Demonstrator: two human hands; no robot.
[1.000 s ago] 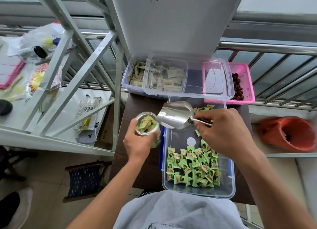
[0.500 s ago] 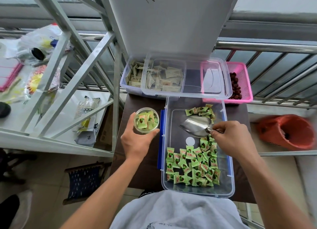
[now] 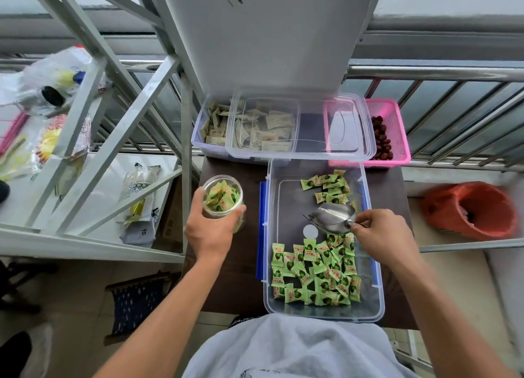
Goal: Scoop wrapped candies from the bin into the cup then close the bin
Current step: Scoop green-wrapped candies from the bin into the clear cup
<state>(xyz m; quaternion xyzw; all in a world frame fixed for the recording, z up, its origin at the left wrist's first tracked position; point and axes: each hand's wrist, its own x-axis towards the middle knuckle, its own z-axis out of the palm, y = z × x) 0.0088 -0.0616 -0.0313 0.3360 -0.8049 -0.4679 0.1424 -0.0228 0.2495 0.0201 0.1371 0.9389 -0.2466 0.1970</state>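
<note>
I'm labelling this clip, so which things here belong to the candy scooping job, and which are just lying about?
In the job:
clear cup held by left hand
metal scoop held by right hand
open candy bin
green wrapped candies
bin lid

Lying about:
pink basket
bin of pale sachets
orange bag

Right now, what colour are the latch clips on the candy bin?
Blue; the left-side clip on the bin shows best in the head view.

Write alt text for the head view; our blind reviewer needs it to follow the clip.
A person's right hand holds a metal scoop inside an open clear bin of green wrapped candies, while the left hand grips a clear cup full of candies beside it on a dark table. The lid rests on containers behind.
</note>
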